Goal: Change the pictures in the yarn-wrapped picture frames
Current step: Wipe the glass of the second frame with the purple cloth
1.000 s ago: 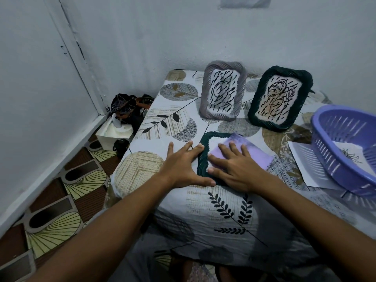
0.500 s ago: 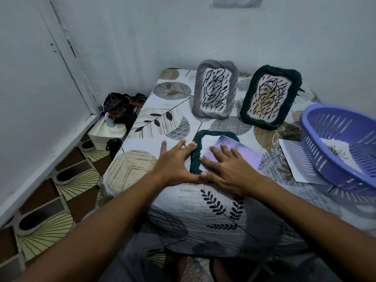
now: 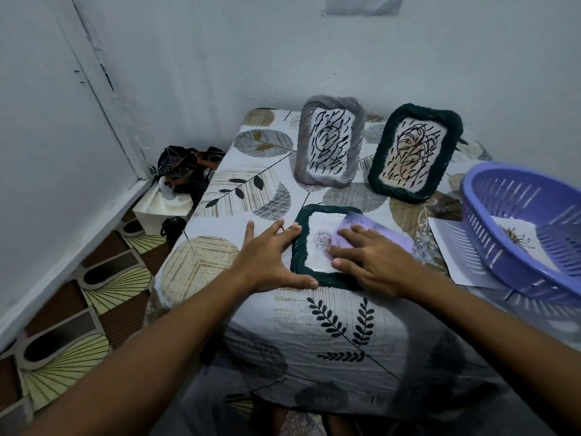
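A dark green yarn-wrapped frame lies flat near the table's front edge. In it sits a white picture with a small rose, partly covered by a purple sheet. My left hand lies flat against the frame's left side, fingers spread, thumb along its front edge. My right hand presses flat on the purple sheet and the picture. A grey frame and another dark green frame stand upright at the back, each with a scribbled drawing.
A purple plastic basket with a flower drawing inside stands at the right, over a white sheet. The table has a leaf-patterned cloth. Left of it, on the floor, are a white box and dark bags.
My right hand has slid the purple sheet to the right, uncovering more of the white rose picture in the flat frame. My left hand stays at the frame's left side.
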Motion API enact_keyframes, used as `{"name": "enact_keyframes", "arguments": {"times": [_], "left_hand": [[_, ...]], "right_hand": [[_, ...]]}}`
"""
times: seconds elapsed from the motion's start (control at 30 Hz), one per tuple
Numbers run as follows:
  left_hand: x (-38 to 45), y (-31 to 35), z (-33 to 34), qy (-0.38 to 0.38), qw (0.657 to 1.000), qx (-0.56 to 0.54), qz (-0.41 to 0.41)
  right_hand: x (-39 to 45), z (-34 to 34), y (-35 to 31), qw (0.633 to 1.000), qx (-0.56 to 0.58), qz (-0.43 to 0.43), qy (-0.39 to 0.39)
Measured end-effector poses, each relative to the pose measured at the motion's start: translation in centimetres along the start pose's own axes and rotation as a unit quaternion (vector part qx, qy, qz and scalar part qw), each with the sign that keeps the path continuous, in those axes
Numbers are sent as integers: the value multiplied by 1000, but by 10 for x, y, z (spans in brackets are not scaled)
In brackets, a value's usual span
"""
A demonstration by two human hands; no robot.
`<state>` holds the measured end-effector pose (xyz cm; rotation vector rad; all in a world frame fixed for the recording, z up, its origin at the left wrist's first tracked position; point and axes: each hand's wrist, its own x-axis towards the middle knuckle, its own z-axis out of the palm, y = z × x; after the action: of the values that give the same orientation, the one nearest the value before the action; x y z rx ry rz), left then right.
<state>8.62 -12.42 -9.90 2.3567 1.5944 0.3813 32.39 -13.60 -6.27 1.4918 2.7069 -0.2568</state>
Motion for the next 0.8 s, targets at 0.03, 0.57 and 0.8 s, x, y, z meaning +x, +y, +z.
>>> {"name": "enact_keyframes", "arguments": {"times": [0.03,0.57,0.8], "left_hand": [[0,0,0,0,1000,-2,1],[1,-3,2,-1,1000,-1,4],[1,-3,3,1,1000,0,1]], "right_hand": [[4,0,4,1000,-8,18,5],[79,7,-6,992,4,120,29],[79,9,-5,990,8,135,35]]}}
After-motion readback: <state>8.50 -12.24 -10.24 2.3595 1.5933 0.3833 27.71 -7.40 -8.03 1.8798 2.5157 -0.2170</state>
